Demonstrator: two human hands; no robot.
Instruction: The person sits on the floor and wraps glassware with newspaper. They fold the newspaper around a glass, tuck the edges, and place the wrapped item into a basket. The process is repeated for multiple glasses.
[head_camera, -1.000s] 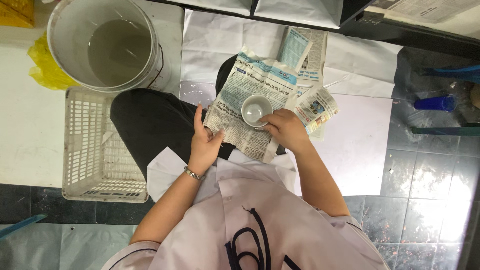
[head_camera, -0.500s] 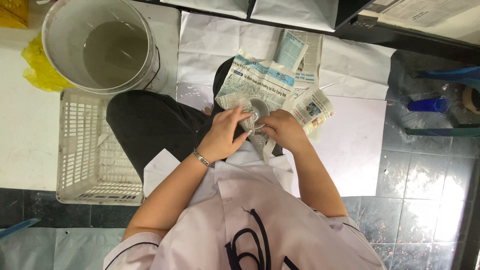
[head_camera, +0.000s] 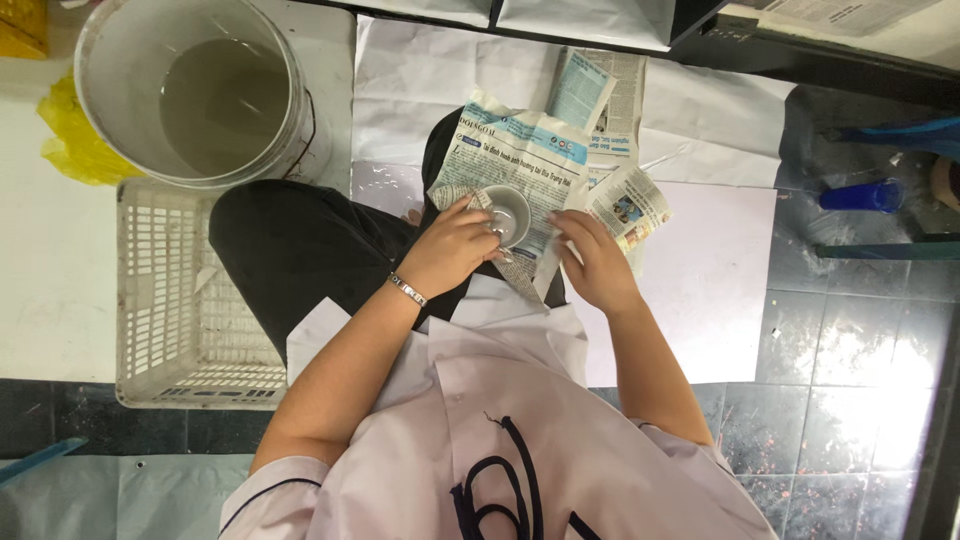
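The person sits on the floor with a sheet of newspaper (head_camera: 530, 160) spread over the lap, and a small grey bowl (head_camera: 508, 215) rests on its middle. The left hand (head_camera: 455, 250) has its grip clamped on the near rim of the bowl, with a fold of the newspaper caught under the fingers (head_camera: 478, 205). The right hand (head_camera: 595, 262) lies just beside the bowl on its right, its fingers closed on the edge of the newspaper where the sheet folds over; it does not touch the bowl. A metal bracelet (head_camera: 407, 290) circles the left wrist.

Past the bowl, further sheets of newspaper (head_camera: 600, 95) lie on large white paper (head_camera: 700, 260) that covers the tiled floor. To the left of the person's knee stands a white bucket (head_camera: 95, 110) holding cloudy water, and touching its near side is a white plastic basket (head_camera: 150, 300). A yellow plastic bag (head_camera: 70, 145) is tucked by the bucket's left side. A blue bottle (head_camera: 860, 195) lies well apart at the floor's right edge.
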